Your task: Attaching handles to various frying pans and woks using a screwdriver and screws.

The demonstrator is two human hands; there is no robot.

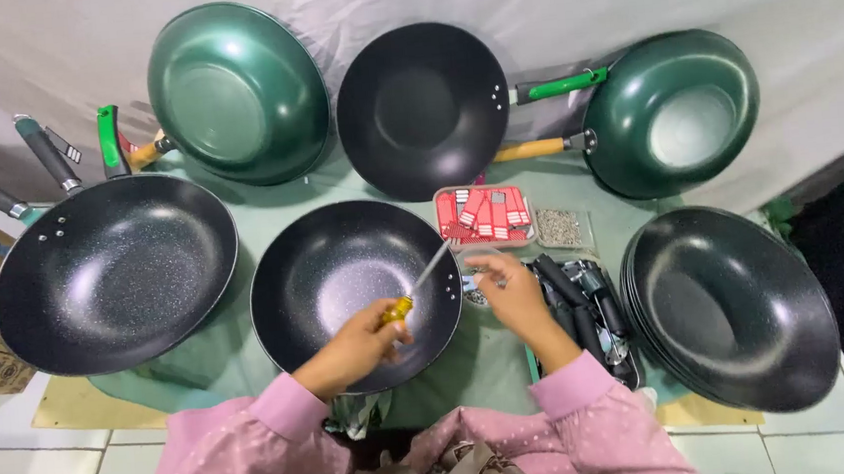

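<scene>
Pink sleeves (258, 450) reach in from below. Left hand (351, 351) has its grip closed around a yellow-handled screwdriver (414, 290), the shaft angled up over the black pan (331, 289) toward its right rim. Right hand (515, 295) pinches something small just beside that rim; I cannot tell what. Keeping the tip steady and square on the rim would likely serve best. Nearby on the tabletop (482, 363) sit a red tray (483, 215), loose handles (583, 300) and stacked pans (734, 308).
</scene>
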